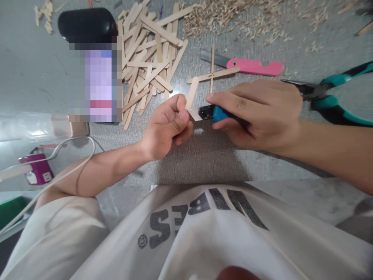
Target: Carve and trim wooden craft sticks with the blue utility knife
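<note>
Between the thumb and fingers of my left hand (169, 126) is a wooden craft stick (192, 92), its rounded end pointing away from me. My right hand (259, 112) is closed around a blue and black utility knife (220, 113). The knife's short blade touches the lower part of the stick, close to my left fingertips. Just beyond my hands, two craft sticks form a cross (223, 74) on the table. Past the cross lies a pink folding knife (256, 67) with its blade out.
A heap of craft sticks (151, 58) lies behind my left hand, with wood shavings (221, 15) farther back. Teal-handled pliers (326, 91) rest at the right. On the left are a black case (87, 25), a phone (100, 85), a white cable (72, 171) and a purple adapter (37, 168).
</note>
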The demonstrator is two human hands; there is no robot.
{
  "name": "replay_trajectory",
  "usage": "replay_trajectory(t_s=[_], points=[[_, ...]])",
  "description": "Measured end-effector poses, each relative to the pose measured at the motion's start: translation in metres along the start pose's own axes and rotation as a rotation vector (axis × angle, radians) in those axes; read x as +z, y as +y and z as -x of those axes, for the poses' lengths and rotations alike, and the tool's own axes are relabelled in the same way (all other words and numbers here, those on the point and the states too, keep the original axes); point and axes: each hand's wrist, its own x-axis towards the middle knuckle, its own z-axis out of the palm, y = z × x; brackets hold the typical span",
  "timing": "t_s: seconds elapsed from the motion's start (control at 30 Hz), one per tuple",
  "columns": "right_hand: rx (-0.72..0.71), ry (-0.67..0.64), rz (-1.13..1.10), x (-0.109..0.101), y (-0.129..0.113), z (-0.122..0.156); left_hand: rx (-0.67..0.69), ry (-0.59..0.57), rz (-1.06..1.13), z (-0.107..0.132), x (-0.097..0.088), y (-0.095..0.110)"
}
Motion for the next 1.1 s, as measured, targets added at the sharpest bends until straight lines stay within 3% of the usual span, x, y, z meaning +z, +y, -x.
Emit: replay_trajectory(t_s=[0.1, 0.23, 0.37, 0.53, 1.1], points=[[0.036, -0.003, -0.040, 0.0010, -0.0025, -0.0012, -0.003, -0.009, -0.015, -0.0006, 0.0024, 0.0021], [0.016, 0.050, -0.056, 0.0006, -0.0027, -0.0040, -0.009, 0.064, -0.036, -0.0005, 0.0070, 0.0056], [0.110, -0.039, -0.048, -0.0015, 0.0017, -0.0054, 0.012, 0.065, -0.031, 0.0004, 0.0068, 0.0030], [-0.031, 0.111, -0.108, -0.0005, 0.0053, -0.0082, -0.042, 0.153, -0.052, 0.0013, 0.0037, 0.0002], [0.055, -0.065, -0.046, -0.0033, 0.0033, -0.0045, -0.024, 0.098, -0.034, 0.0029, -0.0008, -0.0024]])
